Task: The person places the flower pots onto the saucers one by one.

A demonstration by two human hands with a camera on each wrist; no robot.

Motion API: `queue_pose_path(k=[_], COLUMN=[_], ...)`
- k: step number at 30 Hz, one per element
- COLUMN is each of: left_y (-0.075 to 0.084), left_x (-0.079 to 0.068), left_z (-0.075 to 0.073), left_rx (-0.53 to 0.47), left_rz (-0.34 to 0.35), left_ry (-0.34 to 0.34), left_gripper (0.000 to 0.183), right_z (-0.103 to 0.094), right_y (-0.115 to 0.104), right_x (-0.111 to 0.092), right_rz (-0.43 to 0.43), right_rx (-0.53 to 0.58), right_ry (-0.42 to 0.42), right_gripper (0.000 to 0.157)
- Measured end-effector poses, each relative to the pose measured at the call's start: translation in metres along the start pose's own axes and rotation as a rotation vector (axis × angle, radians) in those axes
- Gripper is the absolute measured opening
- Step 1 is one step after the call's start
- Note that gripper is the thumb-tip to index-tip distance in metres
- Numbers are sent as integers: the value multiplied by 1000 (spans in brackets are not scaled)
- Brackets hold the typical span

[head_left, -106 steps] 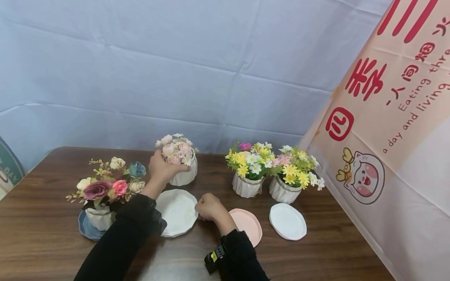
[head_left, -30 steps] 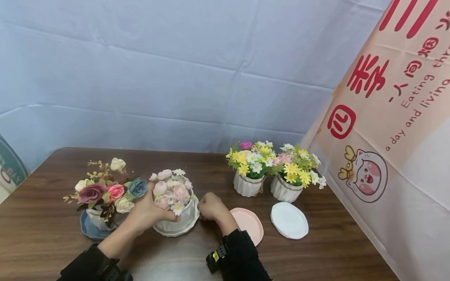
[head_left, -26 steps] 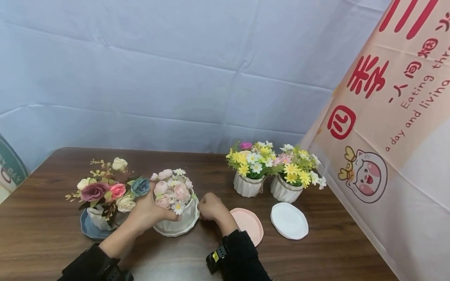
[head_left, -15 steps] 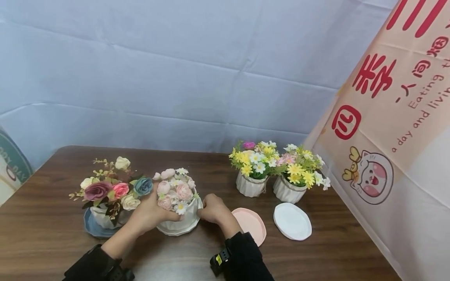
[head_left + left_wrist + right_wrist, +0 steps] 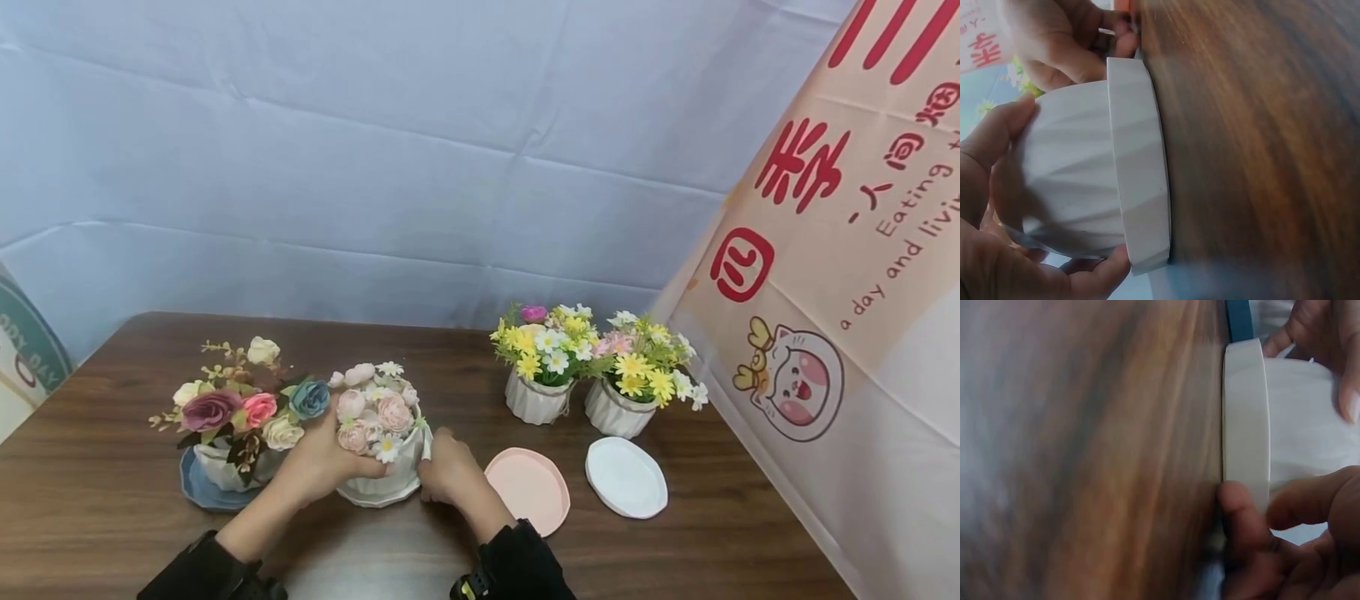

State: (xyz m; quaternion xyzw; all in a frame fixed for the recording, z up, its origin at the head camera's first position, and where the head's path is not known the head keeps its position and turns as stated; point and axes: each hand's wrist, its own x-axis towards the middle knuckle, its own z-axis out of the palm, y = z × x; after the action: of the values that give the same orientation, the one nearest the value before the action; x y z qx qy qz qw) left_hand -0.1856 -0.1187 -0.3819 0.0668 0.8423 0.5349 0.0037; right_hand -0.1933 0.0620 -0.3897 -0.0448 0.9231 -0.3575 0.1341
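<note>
A white ribbed flower pot (image 5: 1072, 165) with pale pink and white artificial flowers (image 5: 375, 408) stands on a white faceted saucer (image 5: 1141, 169). My left hand (image 5: 322, 458) grips this pot from its left side, with the thumb across the front. My right hand (image 5: 453, 471) is at the right edge of the saucer, and in the right wrist view its thumb and finger (image 5: 1238, 499) pinch the saucer's rim. The saucer's base is close against the wooden table in both wrist views.
Left of my hands, a pot of roses (image 5: 225, 408) stands on a blue saucer (image 5: 202, 492). To the right lie a pink saucer (image 5: 528, 492) and a white saucer (image 5: 626, 477). Behind them stand two white pots of yellow and white flowers (image 5: 540, 400).
My left hand has brought the pot from behind the white saucer forward onto it. My right hand has shifted from beside the saucer to its rim and now pinches it.
</note>
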Motion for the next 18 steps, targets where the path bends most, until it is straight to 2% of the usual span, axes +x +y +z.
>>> queue_pose_path(k=[3, 6, 8, 13, 15, 18], left_y=[-2, -4, -5, -4, -3, -2], left_x=[1, 1, 1, 4, 6, 10], left_z=[0, 0, 0, 1, 2, 2], left_rx=[-24, -41, -40, -25, -19, -5], left_rz=[32, 52, 49, 27, 9, -35], left_ry=[1, 3, 7, 23, 26, 21], left_gripper=[106, 104, 102, 101, 102, 108], right_z=[4, 8, 8, 4, 2, 0], right_y=[-4, -6, -6, -3, -1, -2], right_x=[-1, -1, 1, 10, 14, 20], right_rz=[39, 52, 60, 54, 64, 99], right_rx=[43, 72, 102, 280, 362, 452], right_ry=[-35, -57, -64, -93, -110, -125], right_gripper=[58, 58, 55, 19, 15, 22])
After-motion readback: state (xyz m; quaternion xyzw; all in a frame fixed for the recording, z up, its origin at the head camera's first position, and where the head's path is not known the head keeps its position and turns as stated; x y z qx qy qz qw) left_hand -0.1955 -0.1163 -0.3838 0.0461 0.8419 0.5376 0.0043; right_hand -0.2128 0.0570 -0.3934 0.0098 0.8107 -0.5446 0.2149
